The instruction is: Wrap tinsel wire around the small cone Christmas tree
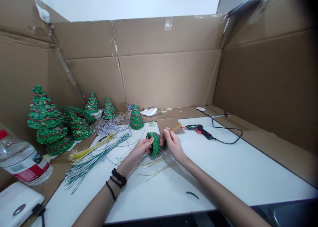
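Observation:
Over the middle of the white board, my left hand (143, 147) grips the left side of a small green tree piece (155, 144) with red trim, lying tilted. My right hand (172, 141) is at its right side, fingers pinched on a thin yellowish-tan stick (176, 127) that points up to the right. The right fingertips are close to the green piece; whether they also grip it is hard to tell. Pale yellow strands (161, 169) lie under and in front of the hands. A glue gun (198, 129) with orange tip and trigger rests just right of them.
Several green trees (47, 116) stand at the left, one (136, 117) behind my hands. Yellow wires (91, 149) and green wires (99, 157) lie left. A bottle (25, 160) and white device (20, 204) are near left. Cardboard walls (169, 74) surround the board. The glue gun's cable (231, 142) loops right.

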`<state>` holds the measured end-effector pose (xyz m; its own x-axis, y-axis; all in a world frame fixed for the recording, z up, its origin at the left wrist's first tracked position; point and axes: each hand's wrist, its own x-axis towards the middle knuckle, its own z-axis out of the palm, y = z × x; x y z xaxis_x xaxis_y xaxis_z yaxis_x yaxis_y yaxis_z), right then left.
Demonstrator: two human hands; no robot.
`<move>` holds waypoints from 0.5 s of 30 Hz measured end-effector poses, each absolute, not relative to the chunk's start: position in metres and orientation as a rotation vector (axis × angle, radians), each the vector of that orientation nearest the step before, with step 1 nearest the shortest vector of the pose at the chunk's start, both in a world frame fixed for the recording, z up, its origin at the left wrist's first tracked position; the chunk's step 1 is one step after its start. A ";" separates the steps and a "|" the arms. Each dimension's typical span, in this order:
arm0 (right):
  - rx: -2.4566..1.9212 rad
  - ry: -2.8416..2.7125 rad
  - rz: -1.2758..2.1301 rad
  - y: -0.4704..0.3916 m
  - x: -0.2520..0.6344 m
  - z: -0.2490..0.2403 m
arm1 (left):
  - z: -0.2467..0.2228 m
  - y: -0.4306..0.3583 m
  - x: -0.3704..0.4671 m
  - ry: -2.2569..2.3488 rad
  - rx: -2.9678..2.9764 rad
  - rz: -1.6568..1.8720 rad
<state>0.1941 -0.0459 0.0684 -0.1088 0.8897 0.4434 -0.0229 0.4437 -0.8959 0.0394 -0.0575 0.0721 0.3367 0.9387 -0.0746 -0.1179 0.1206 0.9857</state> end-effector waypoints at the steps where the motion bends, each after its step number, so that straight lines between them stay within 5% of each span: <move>1: -0.810 -1.453 0.927 -0.047 0.193 0.067 | 0.072 -0.058 0.039 0.913 1.178 0.951; 15: -0.781 -1.488 0.848 -0.053 0.189 0.064 | 0.063 -0.051 0.044 0.989 1.243 1.091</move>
<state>0.1892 -0.0532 0.0645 -0.0817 0.8575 0.5079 -0.0001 0.5096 -0.8604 0.0440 -0.0508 0.0632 0.2128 0.9770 0.0119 -0.0841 0.0061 0.9964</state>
